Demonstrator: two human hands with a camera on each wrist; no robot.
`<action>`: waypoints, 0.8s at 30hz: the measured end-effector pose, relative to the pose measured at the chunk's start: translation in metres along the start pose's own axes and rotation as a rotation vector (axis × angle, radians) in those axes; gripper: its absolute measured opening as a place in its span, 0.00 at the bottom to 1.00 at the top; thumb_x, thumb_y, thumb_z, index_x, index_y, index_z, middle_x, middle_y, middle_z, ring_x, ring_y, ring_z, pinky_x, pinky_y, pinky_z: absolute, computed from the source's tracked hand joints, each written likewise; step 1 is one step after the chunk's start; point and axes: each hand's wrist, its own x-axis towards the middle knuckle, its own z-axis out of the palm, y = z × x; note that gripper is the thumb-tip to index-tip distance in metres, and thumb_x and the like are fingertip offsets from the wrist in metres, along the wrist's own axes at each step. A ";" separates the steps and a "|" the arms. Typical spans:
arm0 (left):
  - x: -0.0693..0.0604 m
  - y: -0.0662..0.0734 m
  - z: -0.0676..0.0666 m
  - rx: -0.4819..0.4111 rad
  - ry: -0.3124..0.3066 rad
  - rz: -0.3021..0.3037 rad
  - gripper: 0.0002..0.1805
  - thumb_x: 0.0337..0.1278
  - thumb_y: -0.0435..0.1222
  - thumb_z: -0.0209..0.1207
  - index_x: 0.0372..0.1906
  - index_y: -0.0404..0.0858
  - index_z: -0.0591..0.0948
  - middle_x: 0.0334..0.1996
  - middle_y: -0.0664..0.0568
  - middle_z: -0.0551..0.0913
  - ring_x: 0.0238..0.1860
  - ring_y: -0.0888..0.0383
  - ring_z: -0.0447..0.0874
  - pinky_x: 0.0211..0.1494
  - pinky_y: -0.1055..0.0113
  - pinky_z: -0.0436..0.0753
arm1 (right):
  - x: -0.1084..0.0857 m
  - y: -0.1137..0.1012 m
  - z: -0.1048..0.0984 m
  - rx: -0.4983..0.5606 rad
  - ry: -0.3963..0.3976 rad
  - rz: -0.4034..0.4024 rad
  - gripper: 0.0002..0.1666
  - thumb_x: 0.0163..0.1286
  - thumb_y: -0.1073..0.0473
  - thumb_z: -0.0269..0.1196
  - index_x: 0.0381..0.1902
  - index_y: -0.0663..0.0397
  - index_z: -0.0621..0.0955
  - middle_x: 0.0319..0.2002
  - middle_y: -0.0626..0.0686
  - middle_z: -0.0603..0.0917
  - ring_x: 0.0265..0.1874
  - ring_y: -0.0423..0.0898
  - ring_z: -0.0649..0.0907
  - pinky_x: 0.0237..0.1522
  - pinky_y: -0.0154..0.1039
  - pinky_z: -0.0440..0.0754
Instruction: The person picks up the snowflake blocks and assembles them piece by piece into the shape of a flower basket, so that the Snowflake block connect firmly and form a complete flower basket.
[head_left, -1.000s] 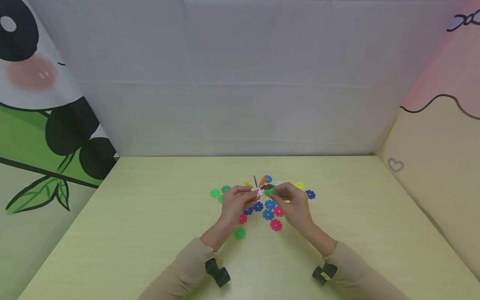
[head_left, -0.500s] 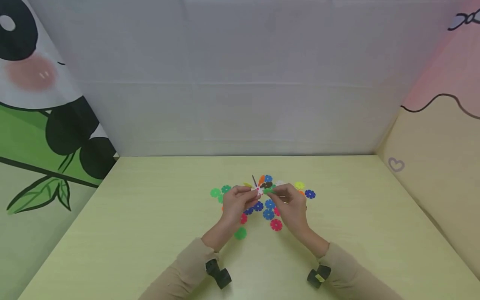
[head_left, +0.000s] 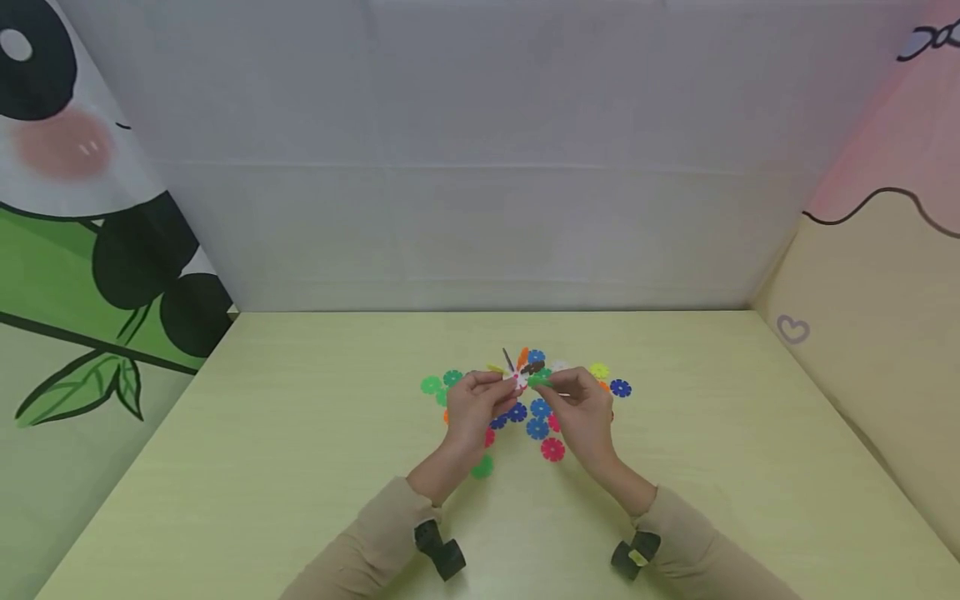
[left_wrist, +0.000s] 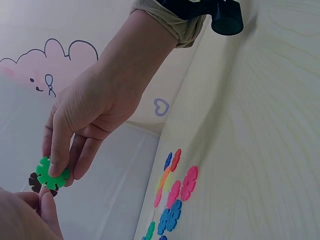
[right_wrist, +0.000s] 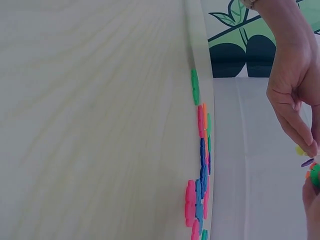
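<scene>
My left hand [head_left: 474,408] pinches a white notched plastic disc [head_left: 516,380], a snowflake-type building piece. Yellow, purple, orange and brown discs [head_left: 533,367] stand out from around it like petals. Between thumb and fingers, my right hand [head_left: 583,410] pinches a green notched disc [left_wrist: 49,173], held at the right side of the white one. In the left wrist view, green and brown discs overlap just above the left fingertips. Whether the green disc's slot sits in the white one cannot be made out. Both hands are above the table.
Loose notched discs lie around and below the hands: a green disc [head_left: 482,467] nearest me, a pink disc [head_left: 552,450], a dark blue disc [head_left: 620,388] at the right, and several more. The light wooden table [head_left: 315,467] ends at a pale back wall [head_left: 480,242].
My right hand has shifted slightly left, keeping the green disc against the white piece. The petal cluster has tilted a little leftward. My left hand has barely moved.
</scene>
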 end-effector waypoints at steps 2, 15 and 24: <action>0.000 0.000 0.000 -0.001 0.002 0.001 0.11 0.61 0.27 0.61 0.45 0.26 0.75 0.30 0.55 0.87 0.31 0.67 0.88 0.41 0.73 0.87 | 0.000 0.001 0.000 0.008 -0.001 -0.010 0.08 0.57 0.77 0.67 0.34 0.74 0.78 0.32 0.68 0.84 0.33 0.23 0.85 0.37 0.24 0.85; -0.001 -0.001 0.001 0.027 -0.013 0.025 0.11 0.60 0.27 0.62 0.44 0.25 0.76 0.32 0.49 0.89 0.30 0.66 0.88 0.41 0.72 0.88 | -0.001 0.006 0.000 -0.013 -0.028 -0.056 0.08 0.56 0.79 0.66 0.33 0.73 0.78 0.31 0.69 0.84 0.34 0.23 0.84 0.36 0.23 0.84; -0.003 -0.004 0.004 0.031 -0.023 0.037 0.10 0.59 0.27 0.63 0.42 0.24 0.77 0.30 0.50 0.88 0.29 0.66 0.88 0.39 0.73 0.87 | -0.003 0.005 0.000 -0.040 0.006 -0.085 0.08 0.52 0.81 0.67 0.29 0.70 0.81 0.27 0.55 0.87 0.31 0.35 0.88 0.35 0.25 0.85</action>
